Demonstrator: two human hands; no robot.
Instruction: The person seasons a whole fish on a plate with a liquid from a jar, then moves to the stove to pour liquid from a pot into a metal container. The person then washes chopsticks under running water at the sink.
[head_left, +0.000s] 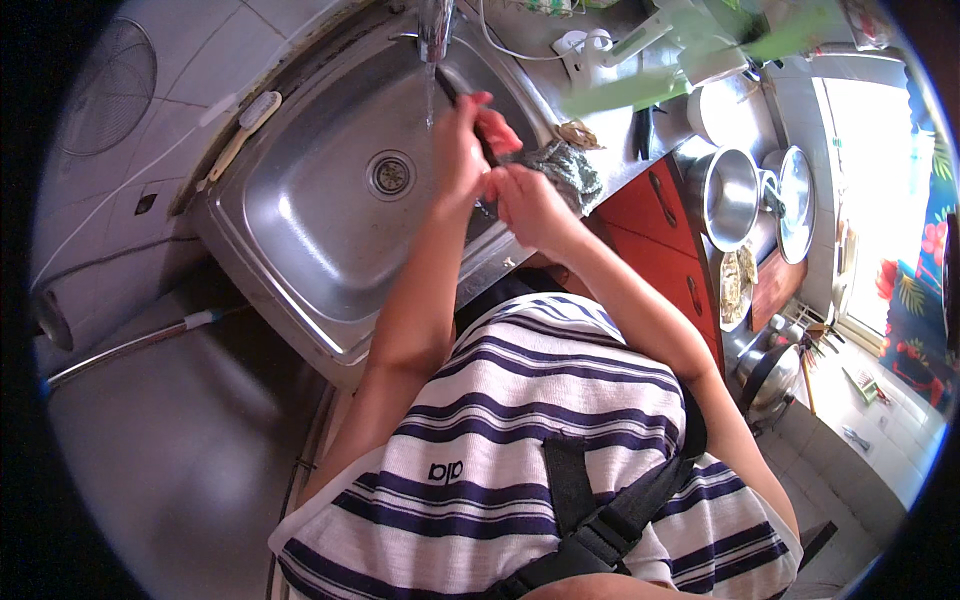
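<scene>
Over the right side of the stainless steel sink (300, 172), my left hand (459, 154) is closed around a long, thin dark object (448, 84). Its kind cannot be told, as the fingers cover much of it. My right hand (525, 201) grips around its near end, close beside the left hand. A thin stream of water runs from the chrome faucet (435, 30), just left of the object's far end. The drain (391, 175) lies left of my hands. A crumpled grey-green cloth (564, 174) rests on the sink's right edge, beyond my right hand.
A brush (247, 131) lies on the sink's left rim. A blurred translucent green thing (637, 91) shows above the right counter. Farther right are a steel bowl (731, 199), a glass lid (795, 202), a wooden cutting board (780, 285) and red cabinet fronts (652, 232).
</scene>
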